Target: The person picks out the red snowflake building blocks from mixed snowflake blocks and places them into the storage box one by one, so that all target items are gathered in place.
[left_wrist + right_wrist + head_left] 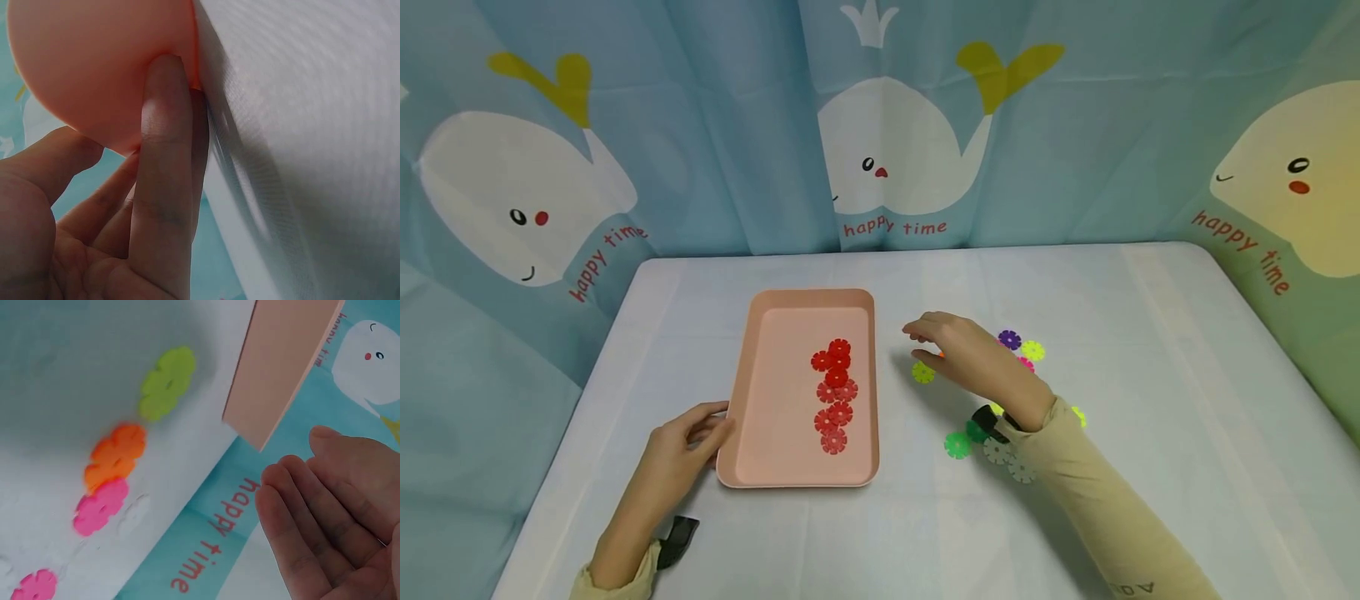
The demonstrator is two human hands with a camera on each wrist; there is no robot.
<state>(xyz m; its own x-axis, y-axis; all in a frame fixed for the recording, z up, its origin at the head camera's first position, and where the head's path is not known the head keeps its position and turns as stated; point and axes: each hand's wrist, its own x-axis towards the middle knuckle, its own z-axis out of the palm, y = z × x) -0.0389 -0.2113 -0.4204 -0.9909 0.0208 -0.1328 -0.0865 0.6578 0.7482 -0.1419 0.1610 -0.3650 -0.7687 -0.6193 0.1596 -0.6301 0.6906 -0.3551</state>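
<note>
Sorting by colour looks to be the work in hand: red flower discs (833,394) lie in a loose line inside the pink tray (767,392), and no other colour is in there.

Left hand (688,437): rests against the tray's near left corner, fingers straight and pressed to the outer wall; the left wrist view shows one fingertip (164,81) flat on the tray (94,62). It steadies, it does not grip.

Right hand (958,354): hovers palm down over the table (1150,350) just right of the tray, fingers (300,512) extended and relaxed, holding nothing.

Loose pieces: a yellow-green disc (922,372) lies just below the fingertips; the right wrist view shows it (166,382) beside an orange disc (115,456) and a pink disc (100,506). Purple disc (1009,339), green disc (957,445) and white discs (1009,460) lie scattered around the forearm. No red one shows outside the tray, though the arm hides part of the pile.

Judgement: between picks, hand empty. A next pick would call for lowering the fingertips onto one thin flat disc and pinching its edge off the cloth; the tray is already braced.
</note>
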